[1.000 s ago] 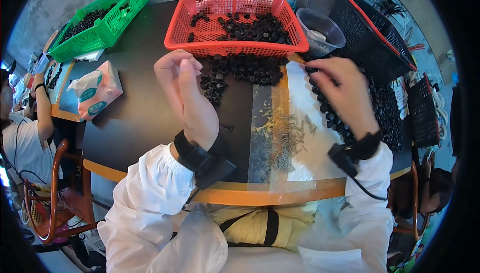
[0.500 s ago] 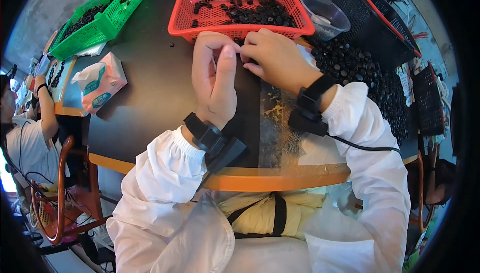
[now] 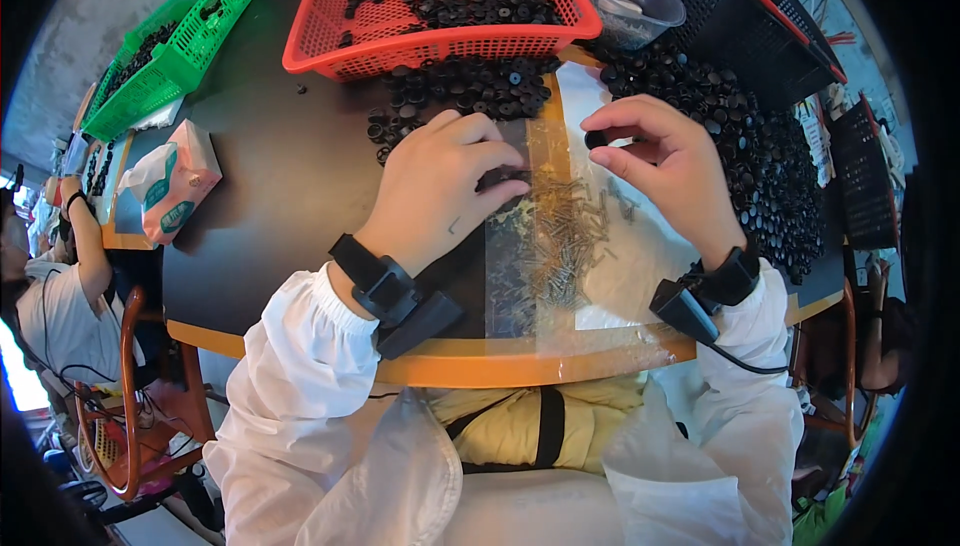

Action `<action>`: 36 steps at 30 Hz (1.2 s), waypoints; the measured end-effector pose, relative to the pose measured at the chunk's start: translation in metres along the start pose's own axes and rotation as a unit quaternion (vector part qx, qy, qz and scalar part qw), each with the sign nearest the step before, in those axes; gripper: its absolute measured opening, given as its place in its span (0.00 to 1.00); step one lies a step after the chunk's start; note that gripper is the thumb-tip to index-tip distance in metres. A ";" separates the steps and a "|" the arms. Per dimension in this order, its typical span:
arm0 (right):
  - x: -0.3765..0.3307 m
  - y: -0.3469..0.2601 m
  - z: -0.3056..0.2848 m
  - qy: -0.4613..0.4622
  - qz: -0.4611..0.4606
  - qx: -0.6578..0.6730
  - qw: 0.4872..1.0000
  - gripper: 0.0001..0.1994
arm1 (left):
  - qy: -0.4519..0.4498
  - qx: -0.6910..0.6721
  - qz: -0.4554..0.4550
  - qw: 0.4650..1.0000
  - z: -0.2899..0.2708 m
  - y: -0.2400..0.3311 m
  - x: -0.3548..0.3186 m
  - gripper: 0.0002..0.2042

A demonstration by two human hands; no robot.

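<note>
My right hand pinches a small round black cap between thumb and fingertips, above a white sheet. To its left, my left hand is closed, palm down, thumb against the curled fingers. Something dark shows between them, too hidden to name. Just beside the left thumb lies a heap of thin metal pins, spread over clear film and the white sheet. Beyond the left hand is a pile of black disc-shaped pieces. Shiny black caps cover the table right of the right hand.
A red basket of black pieces stands at the back, a clear tub and black crate to its right. Far left are a green basket and tissue pack. Another person sits at left.
The hands were together before the red basket; now they are apart. The right moved rightward and now shows a black cap; the left came nearer. The view shifted, uncovering the disc pile and pins.
</note>
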State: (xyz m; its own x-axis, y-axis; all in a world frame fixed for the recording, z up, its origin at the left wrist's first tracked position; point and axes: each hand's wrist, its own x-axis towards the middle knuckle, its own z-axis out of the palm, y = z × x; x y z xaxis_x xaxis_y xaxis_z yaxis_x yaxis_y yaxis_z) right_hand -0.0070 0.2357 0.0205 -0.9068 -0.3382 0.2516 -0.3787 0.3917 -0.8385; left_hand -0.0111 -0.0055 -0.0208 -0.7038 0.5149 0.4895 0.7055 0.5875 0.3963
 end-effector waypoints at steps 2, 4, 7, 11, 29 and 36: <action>-0.003 0.017 0.007 0.008 0.021 0.073 0.997 0.12 | -0.016 0.006 -0.016 1.000 0.002 -0.003 0.000 0.07; -0.005 0.025 0.012 -0.017 0.061 0.126 0.990 0.12 | -0.058 -0.028 -0.043 0.997 0.001 -0.002 0.001 0.06; -0.010 0.026 0.019 -0.031 0.064 0.143 0.987 0.14 | -0.059 0.013 -0.017 0.998 0.000 0.002 0.002 0.07; -0.014 0.018 0.026 -0.031 0.074 0.152 0.985 0.16 | -0.058 -0.042 -0.070 0.995 0.001 0.009 0.003 0.07; -0.019 0.018 0.032 -0.017 0.060 0.234 0.970 0.12 | 0.027 -0.367 -0.163 0.916 -0.001 0.028 -0.001 0.11; -0.005 0.028 0.032 0.004 -0.130 -0.142 0.981 0.14 | 0.056 -0.356 -0.161 0.919 -0.001 0.028 -0.001 0.11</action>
State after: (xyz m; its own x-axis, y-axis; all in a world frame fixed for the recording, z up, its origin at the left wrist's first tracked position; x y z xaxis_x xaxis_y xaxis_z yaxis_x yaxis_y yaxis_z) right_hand -0.0067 0.2209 -0.0200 -0.7735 -0.4515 0.4448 -0.6330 0.5159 -0.5772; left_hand 0.0099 0.0101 -0.0097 -0.9008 0.2944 0.3191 0.3662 0.1203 0.9227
